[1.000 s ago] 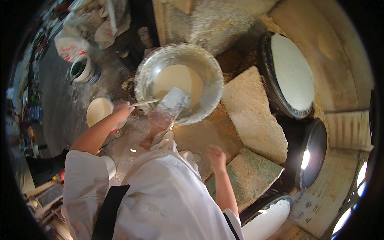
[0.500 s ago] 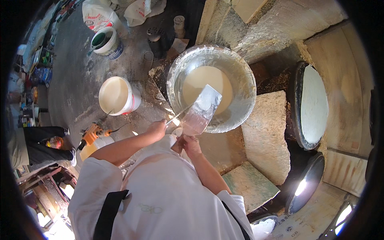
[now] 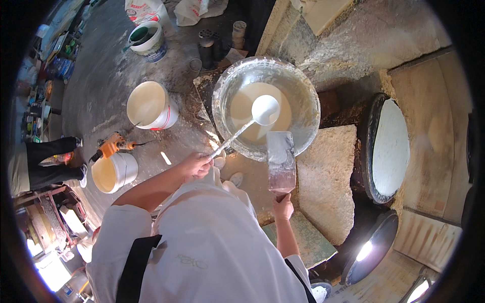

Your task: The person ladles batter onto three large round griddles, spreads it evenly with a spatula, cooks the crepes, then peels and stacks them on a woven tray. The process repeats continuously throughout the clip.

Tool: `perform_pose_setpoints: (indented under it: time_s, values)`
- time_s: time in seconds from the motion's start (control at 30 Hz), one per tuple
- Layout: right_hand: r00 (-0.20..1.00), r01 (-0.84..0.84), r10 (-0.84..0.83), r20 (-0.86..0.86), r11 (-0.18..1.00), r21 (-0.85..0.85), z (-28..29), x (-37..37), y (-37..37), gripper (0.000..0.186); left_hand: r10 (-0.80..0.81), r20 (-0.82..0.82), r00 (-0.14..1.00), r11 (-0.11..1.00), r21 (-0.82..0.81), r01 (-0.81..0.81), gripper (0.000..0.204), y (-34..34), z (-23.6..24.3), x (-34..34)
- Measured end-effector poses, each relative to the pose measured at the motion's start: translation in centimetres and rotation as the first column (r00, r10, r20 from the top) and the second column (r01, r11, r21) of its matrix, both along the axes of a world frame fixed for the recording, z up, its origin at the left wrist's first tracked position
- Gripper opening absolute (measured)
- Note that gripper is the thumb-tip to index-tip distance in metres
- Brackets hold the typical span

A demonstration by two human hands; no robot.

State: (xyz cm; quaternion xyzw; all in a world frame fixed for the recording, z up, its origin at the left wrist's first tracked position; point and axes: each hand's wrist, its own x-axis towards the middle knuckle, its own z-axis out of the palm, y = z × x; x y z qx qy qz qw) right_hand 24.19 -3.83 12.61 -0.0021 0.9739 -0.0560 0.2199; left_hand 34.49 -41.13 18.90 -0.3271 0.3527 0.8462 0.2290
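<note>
So, from the head cam: left hand (image 3: 196,166) has its fingers wrapped round the long handle of a ladle (image 3: 265,110), which slants up to a white-coated bowl over the big metal basin (image 3: 306,101). Pale, creamy liquid (image 3: 245,118) sits in the bottom of that. Can't tell if the ladle's touching the liquid. Right hand (image 3: 283,206) is closed on the handle of a wide, flat scraper (image 3: 281,156), its blade smeared whitish and pointing at the basin, its tip overlapping the near rim. Off to the left there's a white bucket (image 3: 171,115) of cream-coloured stuff, plus another bucket (image 3: 127,169) with an orange power tool (image 3: 111,146) right by it. Over on the right, a round black griddle (image 3: 371,156) carries a white layer (image 3: 390,149).
</note>
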Motion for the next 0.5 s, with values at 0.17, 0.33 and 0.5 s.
perform_pose_setpoints:
  time_s: [0.17,0.33,0.5]
  values:
    - [0.992,-0.002,-0.031,-0.125,0.968,-0.253,-0.2,-0.3,3.3,0.043,0.201,-0.131,0.971,0.907,0.399,-0.134,0.026,2.9,2.1,1.4]
    - [0.978,-0.094,0.004,-0.210,0.903,-0.420,-2.5,-0.3,2.8,0.037,0.411,-0.153,0.899,0.875,0.344,-0.341,0.023,3.1,3.4,5.1]
    - [0.983,-0.124,0.011,-0.183,0.777,-0.618,-2.8,-0.5,-0.3,0.036,0.682,-0.097,0.725,0.728,0.181,-0.661,0.023,-1.8,0.2,10.2]
